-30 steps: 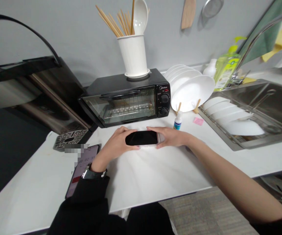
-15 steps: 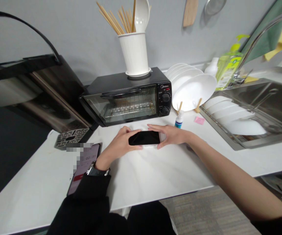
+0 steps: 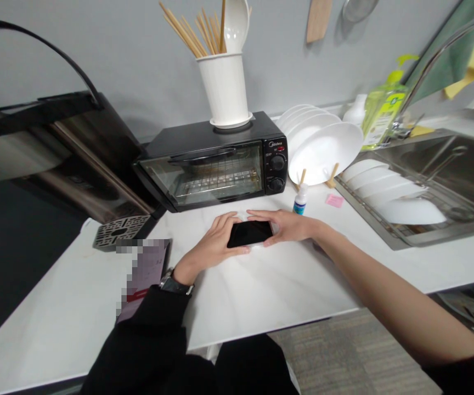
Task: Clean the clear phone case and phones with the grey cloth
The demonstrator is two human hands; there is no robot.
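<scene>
A black-screened smartphone (image 3: 249, 234) lies face up and slightly tilted, low over the white counter. My left hand (image 3: 216, 238) grips its left end, thumb along the near edge and fingers at the far side. From the right, my right hand (image 3: 286, 226) closes round the other end, thumb on the near corner and fingers stretched along the far edge. Something pale or clear shows under the phone, too hidden to name. Just behind my right hand stands a small white bottle (image 3: 300, 201) with a blue label.
Behind the hands is a black toaster oven (image 3: 216, 170) with a white utensil cup (image 3: 224, 90) on top. White plates (image 3: 323, 151) stand in a rack beside the sink (image 3: 393, 241). A pink note (image 3: 334, 201) and a tablet (image 3: 150, 274) lie on the counter. A dark appliance (image 3: 97, 142) stands left.
My left hand has shifted right, and its end of the phone has swung nearer to me, so the phone now sits at a slant. My right hand has barely moved.
</scene>
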